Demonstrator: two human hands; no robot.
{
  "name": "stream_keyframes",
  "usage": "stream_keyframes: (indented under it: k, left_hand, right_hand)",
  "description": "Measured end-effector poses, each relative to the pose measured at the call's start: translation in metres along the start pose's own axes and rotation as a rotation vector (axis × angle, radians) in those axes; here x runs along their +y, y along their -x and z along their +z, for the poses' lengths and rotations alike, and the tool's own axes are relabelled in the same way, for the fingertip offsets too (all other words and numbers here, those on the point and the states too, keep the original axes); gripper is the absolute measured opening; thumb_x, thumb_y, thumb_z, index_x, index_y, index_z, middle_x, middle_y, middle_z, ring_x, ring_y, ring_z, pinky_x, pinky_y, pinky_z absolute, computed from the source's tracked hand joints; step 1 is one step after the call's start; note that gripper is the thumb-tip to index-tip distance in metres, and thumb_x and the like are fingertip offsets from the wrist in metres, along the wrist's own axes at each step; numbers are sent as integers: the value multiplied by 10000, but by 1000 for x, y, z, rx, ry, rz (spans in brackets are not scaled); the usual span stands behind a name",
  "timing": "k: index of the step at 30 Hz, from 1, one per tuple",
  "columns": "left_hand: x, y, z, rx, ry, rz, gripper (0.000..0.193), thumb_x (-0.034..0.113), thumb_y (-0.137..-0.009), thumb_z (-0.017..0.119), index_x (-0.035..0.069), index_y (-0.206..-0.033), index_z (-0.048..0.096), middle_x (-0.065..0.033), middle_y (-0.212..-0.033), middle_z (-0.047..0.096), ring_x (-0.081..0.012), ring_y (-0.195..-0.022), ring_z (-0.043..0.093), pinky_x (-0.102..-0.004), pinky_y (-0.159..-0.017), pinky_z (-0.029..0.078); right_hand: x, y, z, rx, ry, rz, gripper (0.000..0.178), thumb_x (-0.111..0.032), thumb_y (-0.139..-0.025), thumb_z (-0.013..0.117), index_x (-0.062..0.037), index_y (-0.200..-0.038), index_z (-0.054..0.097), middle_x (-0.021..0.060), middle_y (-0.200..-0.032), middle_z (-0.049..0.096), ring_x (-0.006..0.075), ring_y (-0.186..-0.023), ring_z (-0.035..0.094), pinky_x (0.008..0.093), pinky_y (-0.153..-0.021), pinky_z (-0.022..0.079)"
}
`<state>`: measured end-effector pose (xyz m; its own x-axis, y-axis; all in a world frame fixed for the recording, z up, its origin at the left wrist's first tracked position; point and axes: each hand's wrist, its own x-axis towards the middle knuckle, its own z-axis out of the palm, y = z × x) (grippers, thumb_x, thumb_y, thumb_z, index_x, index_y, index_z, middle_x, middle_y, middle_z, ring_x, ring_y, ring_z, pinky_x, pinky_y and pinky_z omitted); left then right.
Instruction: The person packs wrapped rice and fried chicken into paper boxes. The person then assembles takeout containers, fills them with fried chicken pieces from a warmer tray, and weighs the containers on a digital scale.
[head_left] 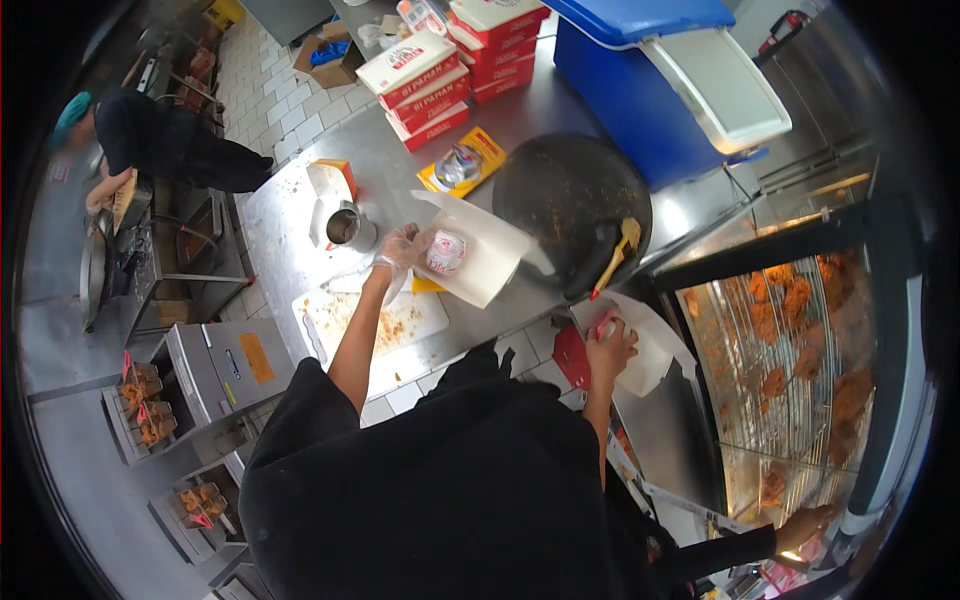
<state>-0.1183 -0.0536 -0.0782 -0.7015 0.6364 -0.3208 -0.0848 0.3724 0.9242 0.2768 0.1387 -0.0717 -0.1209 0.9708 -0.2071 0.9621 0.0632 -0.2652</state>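
My left hand [401, 250], in a clear plastic glove, is closed at the left edge of an open white carton [488, 262]. Its fingertips lie beside a round paper-wrapped bundle [446, 252] with red print inside the carton. Over on the right, my right hand [612, 348] curls around a small pink-and-white thing [606, 322], mostly hidden by the fingers. It is above a second open carton [645, 352], red outside and white within. A metal cup [350, 228] and a white cutting board [410, 318] scattered with crumbs are near my left forearm.
Stacked red-and-white boxes [432, 85] stand at the back. A black round pan [560, 205] with a yellow-handled brush [615, 260] lies beside a blue bin [640, 100]. At right is a heated cabinet [790, 350] of fried chicken, another person's hand [805, 525] by it. A co-worker [170, 140] bends at far left.
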Motion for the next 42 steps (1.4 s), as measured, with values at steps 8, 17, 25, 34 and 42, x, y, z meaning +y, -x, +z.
stream_keyframes:
  k: [8,17,25,34,42]
  left_hand:
    - [73,-61,-53,71,-694,156,635,597,-801,688,36,-1098,670,-225,-1001,693,-351,-977,666,-423,-869,514]
    - [150,-201,-93,451,-524,605,1297,523,-606,886,27,-1532,124,-254,-1522,301,-372,-1388,366,-396,-1117,368]
    - [108,-251,-106,380,-201,784,1133,258,-557,953,90,-1452,280,-156,-1403,407,-277,-1235,488,-396,-1051,441]
    - [147,-193,-90,257,302,895,1045,-62,-602,889,166,-1445,315,-91,-1410,442,-245,-1280,479,-387,-1005,509]
    - [275,-36,-39,-80,-179,1112,943,23,-636,850,159,-1417,339,-166,-1396,453,-315,-1284,481,-442,-1041,468]
  right_hand:
    - [-3,1,1,-24,-48,67,587,-361,-772,754,-245,-1307,541,202,-1442,360,477,-1258,391,561,-935,477]
    - [8,-7,-3,-36,-127,23,607,-548,-784,725,-223,-1273,571,202,-1476,334,469,-1305,351,549,-1021,402]
    - [1,2,-10,-60,-167,40,576,-558,-806,700,-219,-1254,576,195,-1477,341,459,-1314,349,552,-1028,386]
    - [38,-9,18,114,-275,-57,465,-462,-861,682,-133,-1187,640,212,-1315,519,385,-1283,447,487,-1058,352]
    - [46,-27,-3,229,-509,-143,333,-270,-761,800,-110,-1037,708,163,-1130,650,346,-1123,568,424,-980,451]
